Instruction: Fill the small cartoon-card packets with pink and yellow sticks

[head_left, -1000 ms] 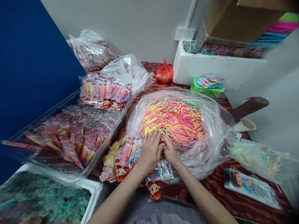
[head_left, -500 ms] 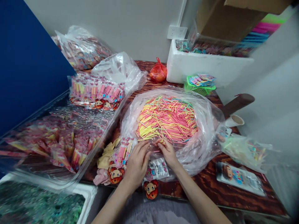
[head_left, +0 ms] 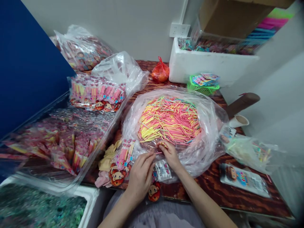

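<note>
In my right hand (head_left: 171,157) is a small bundle of thin candy-coloured sticks (head_left: 163,144), their yellowish ends showing between closed fingers. Just to its left, my left hand (head_left: 141,171) pinches the end of a single pink stick (head_left: 159,153). Both hands are at the near rim of a clear plastic bag (head_left: 209,126) with its mouth spread wide. Inside lies a heap of loose pink, yellow and green sticks (head_left: 169,120). Below the hands a printed packet (head_left: 162,171) with a red-haired cartoon head lies partly hidden by my left hand.
Left of my hands lies a filled stick packet (head_left: 123,158) beside yellow and pink cloths (head_left: 108,161). A clear tray (head_left: 87,171) of filled packets stands farther left. On the right are a flat packet stack (head_left: 244,180), a paper cup (head_left: 238,121) and a green basket (head_left: 204,88).
My left hand has drawn back slightly toward me, and its fingertips have closed on the pink stick. The right hand keeps its bundle in nearly the same place.
</note>
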The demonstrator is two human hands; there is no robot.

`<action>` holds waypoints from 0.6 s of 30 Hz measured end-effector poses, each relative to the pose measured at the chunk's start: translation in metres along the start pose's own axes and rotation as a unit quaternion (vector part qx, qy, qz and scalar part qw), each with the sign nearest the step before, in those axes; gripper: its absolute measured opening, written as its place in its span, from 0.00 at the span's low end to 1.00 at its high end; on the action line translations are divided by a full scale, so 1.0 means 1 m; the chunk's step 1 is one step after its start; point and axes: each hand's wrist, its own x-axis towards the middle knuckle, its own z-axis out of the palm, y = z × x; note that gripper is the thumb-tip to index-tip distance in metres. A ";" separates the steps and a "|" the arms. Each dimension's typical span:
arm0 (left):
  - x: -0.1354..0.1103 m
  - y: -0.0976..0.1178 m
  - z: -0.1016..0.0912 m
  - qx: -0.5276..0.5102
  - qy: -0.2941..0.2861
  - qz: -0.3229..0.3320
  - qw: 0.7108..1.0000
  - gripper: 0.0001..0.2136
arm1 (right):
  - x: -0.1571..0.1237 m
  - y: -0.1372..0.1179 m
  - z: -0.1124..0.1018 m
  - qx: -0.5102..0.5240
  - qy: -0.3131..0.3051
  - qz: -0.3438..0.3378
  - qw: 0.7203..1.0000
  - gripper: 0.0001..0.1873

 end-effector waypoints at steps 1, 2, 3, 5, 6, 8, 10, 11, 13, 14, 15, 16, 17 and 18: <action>-0.004 0.000 0.000 0.010 -0.006 -0.001 1.000 0.13 | 0.000 0.000 0.000 0.000 -0.002 -0.001 1.000 0.09; -0.007 0.001 0.000 0.022 -0.018 -0.003 1.000 0.13 | 0.001 -0.001 0.001 0.000 -0.005 -0.002 1.000 0.09; -0.012 0.002 0.000 0.038 -0.035 -0.007 0.999 0.12 | 0.003 -0.003 0.001 -0.002 -0.010 -0.004 1.000 0.09; -0.019 0.003 0.004 0.078 -0.077 -0.018 0.994 0.13 | 0.011 -0.008 0.000 -0.014 -0.018 -0.013 1.000 0.10; -0.022 0.004 0.006 0.099 -0.094 -0.023 0.990 0.15 | 0.017 -0.010 0.000 -0.028 -0.023 -0.019 0.999 0.11; -0.025 0.007 0.012 0.137 -0.114 -0.028 0.984 0.21 | 0.033 -0.015 0.000 -0.078 -0.035 -0.035 0.996 0.12; -0.027 0.009 0.018 0.164 -0.117 -0.035 0.979 0.24 | 0.050 -0.017 -0.001 -0.144 -0.043 -0.058 0.987 0.11; -0.027 0.009 0.020 0.171 -0.114 -0.038 0.978 0.24 | 0.058 -0.017 -0.001 -0.169 -0.045 -0.067 0.982 0.11; -0.029 0.008 0.023 0.172 -0.099 -0.039 0.979 0.23 | 0.070 -0.016 -0.002 -0.182 -0.041 -0.071 0.980 0.10; -0.030 0.006 0.023 0.168 -0.089 -0.035 0.981 0.22 | 0.073 -0.016 -0.003 -0.173 -0.036 -0.063 0.982 0.10; -0.031 0.005 0.022 0.162 -0.076 -0.029 0.983 0.21 | 0.074 -0.016 -0.004 -0.158 -0.029 -0.053 0.986 0.10; -0.032 0.002 0.020 0.158 -0.062 -0.024 0.985 0.20 | 0.073 -0.017 -0.005 -0.139 -0.021 -0.042 0.989 0.10; -0.034 0.000 0.017 0.156 -0.049 -0.023 0.986 0.20 | 0.071 -0.018 -0.007 -0.115 -0.011 -0.032 0.993 0.10; -0.036 -0.002 0.015 0.158 -0.036 -0.028 0.986 0.20 | 0.066 -0.019 -0.008 -0.087 -0.002 -0.023 0.996 0.10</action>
